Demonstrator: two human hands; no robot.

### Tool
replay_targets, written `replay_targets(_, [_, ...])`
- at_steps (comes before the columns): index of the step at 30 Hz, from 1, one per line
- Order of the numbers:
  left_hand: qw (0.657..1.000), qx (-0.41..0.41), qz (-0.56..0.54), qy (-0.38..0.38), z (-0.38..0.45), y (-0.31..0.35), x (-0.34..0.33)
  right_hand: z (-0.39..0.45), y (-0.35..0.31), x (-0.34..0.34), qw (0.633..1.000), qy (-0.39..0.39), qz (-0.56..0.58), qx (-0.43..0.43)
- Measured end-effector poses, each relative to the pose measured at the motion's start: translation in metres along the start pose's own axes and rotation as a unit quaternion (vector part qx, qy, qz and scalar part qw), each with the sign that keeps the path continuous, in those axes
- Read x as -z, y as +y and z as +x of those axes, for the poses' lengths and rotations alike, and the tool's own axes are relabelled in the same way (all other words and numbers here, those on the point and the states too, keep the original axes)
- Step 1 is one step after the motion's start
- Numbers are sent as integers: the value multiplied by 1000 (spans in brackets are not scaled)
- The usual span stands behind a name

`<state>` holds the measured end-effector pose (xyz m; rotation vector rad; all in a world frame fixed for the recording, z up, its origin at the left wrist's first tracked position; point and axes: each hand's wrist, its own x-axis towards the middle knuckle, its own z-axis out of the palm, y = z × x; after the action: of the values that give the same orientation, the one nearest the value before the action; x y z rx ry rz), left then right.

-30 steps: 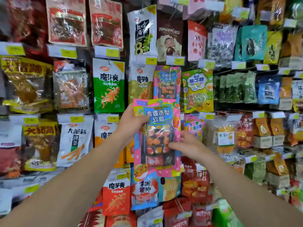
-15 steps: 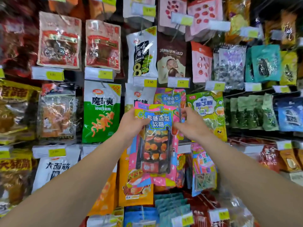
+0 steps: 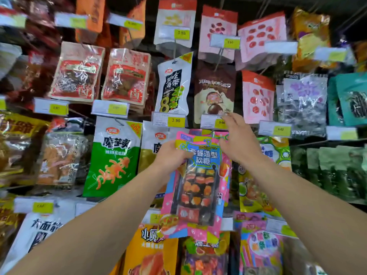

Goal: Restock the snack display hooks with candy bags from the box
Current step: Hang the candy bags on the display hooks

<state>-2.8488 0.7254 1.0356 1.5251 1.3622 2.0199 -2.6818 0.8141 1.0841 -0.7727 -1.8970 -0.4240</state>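
Since the earlier frame, the right hand [image 3: 239, 142] is lifting off the candy bag [image 3: 195, 185], its fingers released and reaching toward the price tag [image 3: 213, 122] just above. Left hand [image 3: 171, 155] is gripping the bag's top-left edge, holding it against the hanging packs.

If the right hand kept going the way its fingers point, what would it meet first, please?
Most likely the price tag marked 5.00: the right hand reaches up-left, fingertips already at its edge, the brown bag just above. Depth is unclear.
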Motion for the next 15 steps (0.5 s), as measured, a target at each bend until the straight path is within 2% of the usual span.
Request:
replay_targets(5, [1000, 8, 0, 9, 13, 2, -21, 11, 22, -2, 1000, -12, -17, 22])
replay_targets(10, [1000, 5, -14, 27, 20, 3, -40, 30, 35, 3, 995, 57, 45, 62])
replay_targets(15, [999, 3, -15, 43, 30, 9, -50, 43, 36, 13, 996, 65, 36, 50])
